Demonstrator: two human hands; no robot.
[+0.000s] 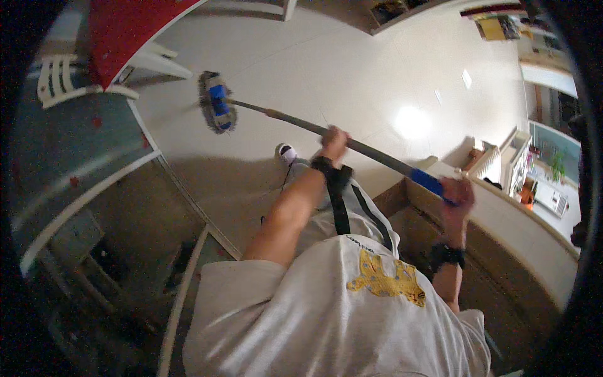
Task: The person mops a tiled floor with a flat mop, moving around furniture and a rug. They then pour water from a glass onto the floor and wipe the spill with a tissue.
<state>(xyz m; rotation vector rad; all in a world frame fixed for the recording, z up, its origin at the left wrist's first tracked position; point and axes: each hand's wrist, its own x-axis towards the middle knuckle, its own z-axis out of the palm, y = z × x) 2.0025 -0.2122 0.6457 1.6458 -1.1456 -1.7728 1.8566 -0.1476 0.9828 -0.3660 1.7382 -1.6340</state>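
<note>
A broom (304, 123) runs slantwise across the view, from its blue grip at the right to its blue-backed head (218, 101) at the upper left. The grey bristles fringe the head, which is over the pale tiled floor (301, 70). My left hand (334, 141) is wrapped around the grey handle near its middle. Around the blue end grip closes my right hand (457, 194), slightly blurred. Both wrists wear black bands. My shoe (286, 153) shows between the broom head and my left hand.
A red-covered table (136, 33) and a white plastic chair (59, 80) stand at the upper left. Glass panels in a pale frame (181, 188) line my left side. To my right runs a low wall (509, 212), with shelves and a plant (557, 166) beyond.
</note>
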